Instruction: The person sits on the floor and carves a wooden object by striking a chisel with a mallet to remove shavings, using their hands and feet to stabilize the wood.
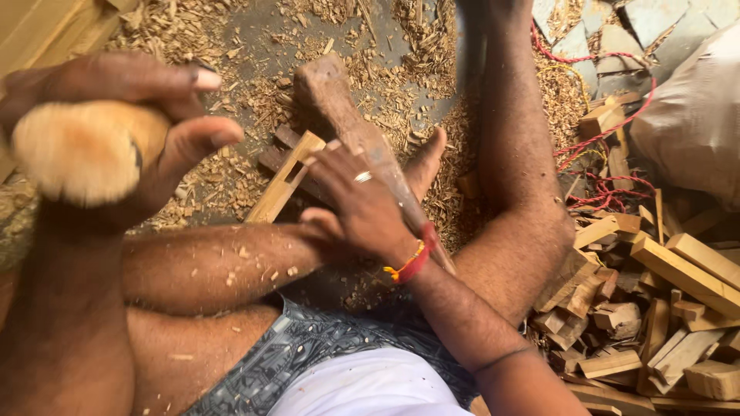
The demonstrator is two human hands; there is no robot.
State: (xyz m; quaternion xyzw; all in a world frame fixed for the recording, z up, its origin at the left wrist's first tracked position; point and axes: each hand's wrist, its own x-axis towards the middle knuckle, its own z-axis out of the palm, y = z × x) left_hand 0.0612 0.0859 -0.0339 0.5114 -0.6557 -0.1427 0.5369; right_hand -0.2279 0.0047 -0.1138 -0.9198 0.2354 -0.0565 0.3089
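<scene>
Seated woodworking on the floor (254, 46), seen from above. The left hand (146, 146) was raised close to the camera, its grip clamped round a rounded wooden mallet (81, 150), whose pale, fibrous end face showed blurred; the thumb and forefinger wrapped its barrel. The right hand (358, 204), wearing a ring and a red-and-orange wrist thread, rested with fingers spread along a chisel (351, 127) with a thick, worn wooden handle, and its grip appeared only loosely closed, the fingers steadying rather than squeezing; the blade end was hidden, so its exact contact could not be told. Beneath it lay a slotted wooden strip (284, 183) across a darker block on the floor, with a bare foot (424, 162) just beside it; wood shavings (177, 38) lay scattered all round. Judged by appearance, the strip was light, stiff and dry, liable to split along the grain near the slot, best held away from that slot; the mallet looked dense, best gripped mid-barrel. A heap of wood offcuts (655, 308) and a red cord (609, 131) lay to the right.
</scene>
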